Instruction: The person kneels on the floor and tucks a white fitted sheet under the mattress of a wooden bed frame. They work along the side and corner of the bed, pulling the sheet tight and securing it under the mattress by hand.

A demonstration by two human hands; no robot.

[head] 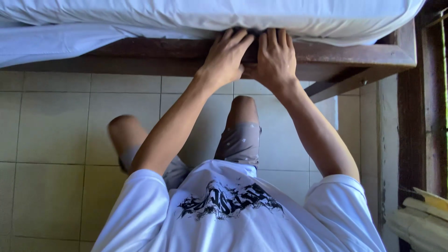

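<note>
White sheet (196,18) over mattress edge; left hand (226,58) and right hand (276,58) side by side, fingers flat, tips under sheet against wooden bed frame (140,49).

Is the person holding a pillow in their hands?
No, the left hand and right hand press side by side under the white bedsheet edge, against the wooden bed frame.

Fingertips of left hand (226,57) and right hand (276,58) hidden under white sheet (196,18); left knee (122,128) blurred.
</note>
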